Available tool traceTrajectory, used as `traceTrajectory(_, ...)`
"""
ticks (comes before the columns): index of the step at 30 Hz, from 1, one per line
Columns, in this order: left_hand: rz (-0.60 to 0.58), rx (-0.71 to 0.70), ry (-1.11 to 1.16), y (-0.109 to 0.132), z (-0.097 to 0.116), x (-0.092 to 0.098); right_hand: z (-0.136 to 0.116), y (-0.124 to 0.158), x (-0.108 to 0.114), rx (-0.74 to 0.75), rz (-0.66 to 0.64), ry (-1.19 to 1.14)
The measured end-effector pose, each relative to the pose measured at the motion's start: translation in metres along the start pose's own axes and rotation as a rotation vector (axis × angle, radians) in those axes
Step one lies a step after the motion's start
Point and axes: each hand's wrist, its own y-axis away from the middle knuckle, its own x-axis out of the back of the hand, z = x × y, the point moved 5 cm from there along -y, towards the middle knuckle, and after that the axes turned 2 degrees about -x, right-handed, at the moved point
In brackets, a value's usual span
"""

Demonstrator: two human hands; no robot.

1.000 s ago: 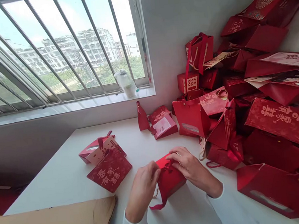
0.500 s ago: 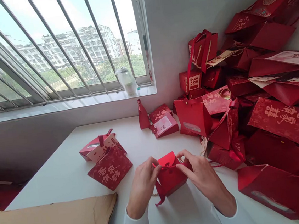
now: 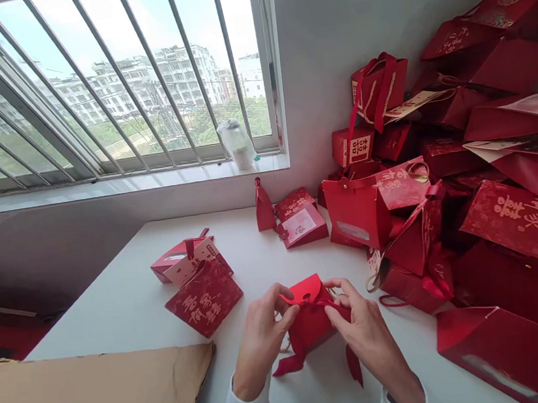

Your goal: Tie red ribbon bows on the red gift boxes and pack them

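A small red gift box (image 3: 310, 333) with a bright red top flap (image 3: 307, 287) stands on the white table between my hands. A red ribbon (image 3: 314, 305) is tied across its front, and one tail hangs at each lower side. My left hand (image 3: 262, 332) pinches the ribbon at the box's left upper edge with thumb and index finger. On the opposite side, my right hand (image 3: 366, 326) grips the ribbon by the right upper edge, its thumb in front and fingers behind. Twisted cord handles show partly behind the box and beside my left hand.
Red gift boxes and bags (image 3: 506, 266) are heaped along the right side. Several folded boxes (image 3: 207, 298) stand at the left, and more (image 3: 303, 223) by the wall. A cardboard sheet (image 3: 102, 398) covers the near left corner. A bagged cup (image 3: 239, 147) sits on the windowsill.
The ribbon's right tail now hangs below my right hand, and the left tail has swung out to the left. The view has shifted slightly, with both hands still at the box.
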Motion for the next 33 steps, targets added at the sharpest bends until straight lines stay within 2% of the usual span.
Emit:
traceTrajectory(2,-0.002,0.023,0.052,-0.001,-0.007,0.001,0.003,-0.002,0.002,0.001,-0.003,-0.005)
traceTrajectory(5,-0.064,0.030,0.129,-0.002,-0.016,0.002,0.007,-0.004,0.004,-0.018,0.008,0.024)
traceTrajectory(8,-0.112,0.042,0.102,0.001,-0.021,0.007,0.007,-0.004,0.006,-0.025,-0.004,0.075)
traceTrajectory(15,-0.169,0.038,-0.142,0.006,-0.013,0.007,-0.005,0.000,0.010,-0.014,-0.069,0.127)
traceTrajectory(20,-0.170,0.042,-0.162,0.002,-0.013,0.002,-0.008,-0.002,0.006,-0.007,0.000,0.250)
traceTrajectory(26,-0.239,0.021,-0.135,0.002,-0.011,0.007,-0.006,0.000,0.009,0.009,0.062,0.363)
traceTrajectory(33,-0.227,0.040,-0.216,0.002,-0.009,0.010,-0.008,0.007,0.012,-0.020,0.087,0.499)
